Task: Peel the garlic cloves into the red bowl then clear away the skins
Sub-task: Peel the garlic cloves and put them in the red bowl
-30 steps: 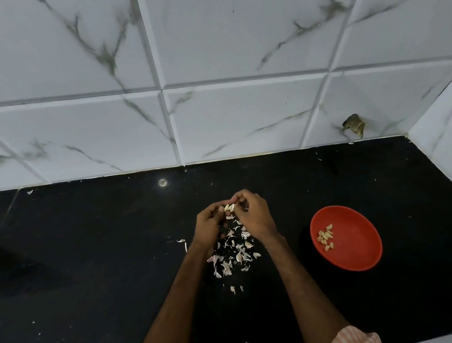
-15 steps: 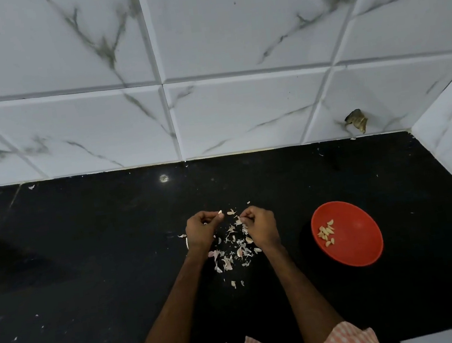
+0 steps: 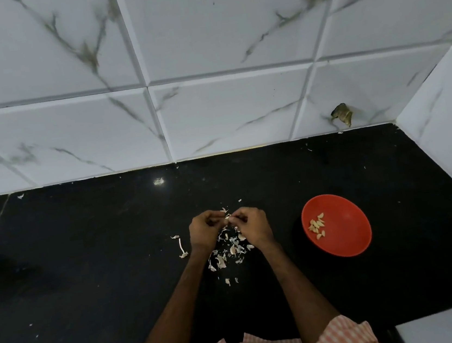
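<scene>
Black desk filling the lower frame. Dead centre: pinching a garlic clove between left hand and right hand, both sets of fingertips curled in and meeting on it, knuckles up. Too tiny to say how much skin is left on it. Right under the hands, a loose scatter of skins, plus one stringy bit to the left. Off to the right, well apart from the right hand: red bowl with a few peeled cloves in its left half.
</scene>
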`<state>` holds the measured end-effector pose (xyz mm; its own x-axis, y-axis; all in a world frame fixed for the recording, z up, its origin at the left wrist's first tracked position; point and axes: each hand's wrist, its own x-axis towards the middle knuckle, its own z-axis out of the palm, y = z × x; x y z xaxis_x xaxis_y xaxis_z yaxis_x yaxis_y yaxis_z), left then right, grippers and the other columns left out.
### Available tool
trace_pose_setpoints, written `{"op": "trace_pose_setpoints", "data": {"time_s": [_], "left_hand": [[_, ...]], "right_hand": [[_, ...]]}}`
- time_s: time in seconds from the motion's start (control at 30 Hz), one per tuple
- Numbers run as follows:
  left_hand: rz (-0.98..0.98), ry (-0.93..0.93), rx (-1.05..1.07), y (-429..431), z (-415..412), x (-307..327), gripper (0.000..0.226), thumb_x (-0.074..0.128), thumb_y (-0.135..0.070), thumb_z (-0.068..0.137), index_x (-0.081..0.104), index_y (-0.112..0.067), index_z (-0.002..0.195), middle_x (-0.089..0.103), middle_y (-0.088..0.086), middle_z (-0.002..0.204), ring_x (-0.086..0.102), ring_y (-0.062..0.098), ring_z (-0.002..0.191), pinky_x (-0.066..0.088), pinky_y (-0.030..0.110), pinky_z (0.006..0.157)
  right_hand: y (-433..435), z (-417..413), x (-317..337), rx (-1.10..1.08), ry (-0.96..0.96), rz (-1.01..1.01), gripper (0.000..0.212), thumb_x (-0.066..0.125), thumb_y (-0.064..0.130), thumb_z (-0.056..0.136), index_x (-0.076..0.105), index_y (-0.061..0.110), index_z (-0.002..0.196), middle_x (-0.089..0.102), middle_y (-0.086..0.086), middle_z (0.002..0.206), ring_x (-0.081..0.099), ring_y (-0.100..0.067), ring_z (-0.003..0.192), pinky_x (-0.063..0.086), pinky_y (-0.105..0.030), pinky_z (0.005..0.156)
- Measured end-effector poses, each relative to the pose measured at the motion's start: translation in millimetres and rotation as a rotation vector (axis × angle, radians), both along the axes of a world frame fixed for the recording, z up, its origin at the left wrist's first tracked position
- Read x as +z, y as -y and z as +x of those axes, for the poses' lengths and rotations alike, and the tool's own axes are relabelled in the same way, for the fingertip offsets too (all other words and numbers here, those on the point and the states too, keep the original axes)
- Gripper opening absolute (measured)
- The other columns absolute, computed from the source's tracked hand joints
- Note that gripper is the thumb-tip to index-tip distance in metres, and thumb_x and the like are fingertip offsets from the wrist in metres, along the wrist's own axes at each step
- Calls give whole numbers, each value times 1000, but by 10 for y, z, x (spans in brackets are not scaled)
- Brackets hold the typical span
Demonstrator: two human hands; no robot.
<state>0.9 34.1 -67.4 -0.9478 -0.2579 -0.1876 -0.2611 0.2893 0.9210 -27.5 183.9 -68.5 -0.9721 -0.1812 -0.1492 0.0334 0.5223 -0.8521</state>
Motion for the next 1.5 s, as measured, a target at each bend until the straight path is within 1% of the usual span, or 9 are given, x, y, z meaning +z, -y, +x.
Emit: {"op": "trace_pose_setpoints", "data": {"time_s": [0.1, 0.2, 0.37, 0.6, 0.7, 0.9, 1.1, 1.3, 1.5], "left_hand": [[-9, -5, -2, -98, -12, 52, 17, 80, -8, 80, 72, -16, 93, 75, -4, 82, 71, 1, 74, 56, 17, 72], [-13, 19, -34, -281, -39, 41, 5, 70, -22, 92, 73, -22, 88, 75, -5, 78, 72, 15, 73, 59, 32, 70], [12, 68, -111, -684, -68, 57, 43, 50, -41, 102, 72, -14, 77, 73, -4, 66, 68, 4, 62, 54, 17, 64], [-45, 48, -361, -1175, -77, 73, 16, 60, -10, 96, 69, -22, 101, 74, -7, 91, 67, 6, 76, 55, 23, 69], [-25, 34, -430, -1321, -85, 106, 27, 56, -7, 98, 64, -24, 118, 73, -13, 99, 64, -3, 72, 50, 14, 61], [-159, -5, -262, -997, -162, 48, 25, 55, -9, 98, 70, -24, 110, 70, -15, 100, 65, 0, 92, 55, 30, 86], [-526, 162, -270, -346, 56, -164, 5, 64, -31, 93, 67, -33, 96, 69, -10, 99, 67, 13, 92, 54, 34, 80], [-622, 264, -342, -187, 344, -266, 19, 69, -24, 84, 63, -22, 102, 67, 2, 103, 65, 25, 94, 54, 38, 81], [-721, 221, -391, -201, 365, -247, 18, 52, -24, 96, 60, -20, 111, 61, 3, 115, 63, 28, 105, 49, 39, 84]], "right_hand": [[-88, 26, 73, -24, -18, -11, 2, 75, 21, 88, 74, 20, 90, 74, 8, 80, 70, -4, 76, 60, -31, 71], [-344, 14, 128, -124, -22, 2, 5, 70, 21, 92, 75, 22, 94, 73, 10, 83, 68, -3, 76, 57, -25, 71], [-1119, 19, 217, -509, -40, -15, 10, 64, 18, 96, 73, 19, 95, 72, 5, 85, 64, -9, 73, 50, -20, 69], [-1647, 233, 199, -680, 67, 95, 15, 68, -1, 89, 72, 3, 103, 69, -3, 91, 54, 4, 65, 39, 0, 57], [-1717, 258, 163, -693, 77, 123, 20, 69, -2, 87, 73, 3, 106, 73, -8, 103, 67, -16, 87, 40, -6, 68], [-1677, 284, 205, -606, -23, 170, 20, 63, 7, 94, 73, 9, 111, 73, -4, 107, 65, -15, 95, 44, -17, 81], [-900, 214, 152, -107, 42, 171, 9, 67, 14, 93, 71, 20, 99, 68, 10, 85, 63, -4, 77, 50, -25, 75], [-325, 403, -137, 244, 136, 475, 48, 78, 22, 83, 57, 19, 127, 55, -3, 128, 59, -22, 113, 49, -36, 98], [-121, 504, -214, 273, -49, 544, 34, 65, 17, 92, 55, 19, 124, 55, -3, 125, 61, -26, 110, 50, -38, 90]]}}
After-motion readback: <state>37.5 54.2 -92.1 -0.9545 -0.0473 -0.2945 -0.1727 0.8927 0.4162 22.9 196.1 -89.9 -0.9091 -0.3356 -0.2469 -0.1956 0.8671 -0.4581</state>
